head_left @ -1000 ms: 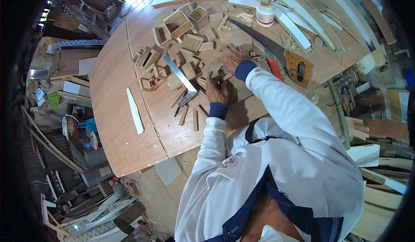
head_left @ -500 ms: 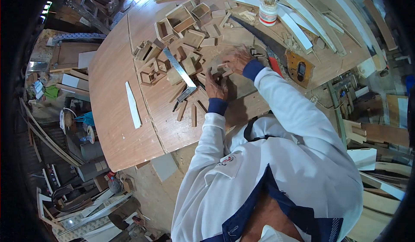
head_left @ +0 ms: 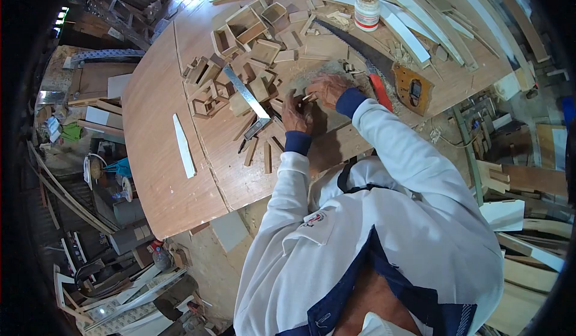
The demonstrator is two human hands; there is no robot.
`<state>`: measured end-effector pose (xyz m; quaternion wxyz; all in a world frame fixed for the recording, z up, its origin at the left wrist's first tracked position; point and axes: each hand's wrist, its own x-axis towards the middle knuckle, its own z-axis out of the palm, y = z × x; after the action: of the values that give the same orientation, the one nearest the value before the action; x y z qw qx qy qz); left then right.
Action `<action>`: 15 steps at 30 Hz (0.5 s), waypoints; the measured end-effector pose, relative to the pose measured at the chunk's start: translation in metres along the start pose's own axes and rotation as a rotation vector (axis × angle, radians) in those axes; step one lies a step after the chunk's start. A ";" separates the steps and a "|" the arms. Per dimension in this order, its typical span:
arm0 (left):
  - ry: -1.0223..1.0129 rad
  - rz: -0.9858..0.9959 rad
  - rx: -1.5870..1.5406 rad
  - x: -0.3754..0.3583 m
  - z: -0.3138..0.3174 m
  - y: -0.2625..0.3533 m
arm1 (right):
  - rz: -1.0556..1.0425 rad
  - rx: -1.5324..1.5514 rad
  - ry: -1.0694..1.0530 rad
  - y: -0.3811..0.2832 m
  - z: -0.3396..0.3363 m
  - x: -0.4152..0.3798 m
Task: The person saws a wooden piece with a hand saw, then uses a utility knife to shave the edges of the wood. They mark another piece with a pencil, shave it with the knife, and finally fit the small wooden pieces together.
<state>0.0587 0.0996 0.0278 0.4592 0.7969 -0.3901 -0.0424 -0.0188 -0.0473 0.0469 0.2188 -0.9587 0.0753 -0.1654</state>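
Observation:
My right hand (head_left: 330, 90) is closed on a small strip of wood (head_left: 309, 98), its fingers bent around one end. Close by on the left, my left hand (head_left: 296, 115) is curled at the strip's other end, apparently gripping it too; its fingertips are partly hidden. Both hands are low over the table near its front edge. A metal try square (head_left: 247, 93) lies left of my left hand, among loose wooden pieces (head_left: 267, 157). To the right of my right hand are a red-handled tool (head_left: 379, 92) and a handsaw with a wooden handle (head_left: 414, 89).
Several small wooden boxes (head_left: 249, 27) are heaped on the table (head_left: 156, 126) behind the try square. A white jar (head_left: 366, 13) with sticks in it stands at the back, near long white-faced strips (head_left: 408, 36). One white sliver (head_left: 184, 146) lies at the left.
My right hand has lowered slightly and turned, coming closer to my left hand, and the small wood strip shows more plainly between them. The whole view has shifted slightly.

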 end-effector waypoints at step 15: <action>-0.022 0.189 0.169 0.005 -0.002 -0.004 | 0.051 0.074 -0.116 -0.001 -0.017 -0.003</action>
<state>0.0650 0.0982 0.0274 0.3880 0.7920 -0.4707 0.0253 -0.0276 -0.0527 0.0604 0.2623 -0.9556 0.0809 -0.1067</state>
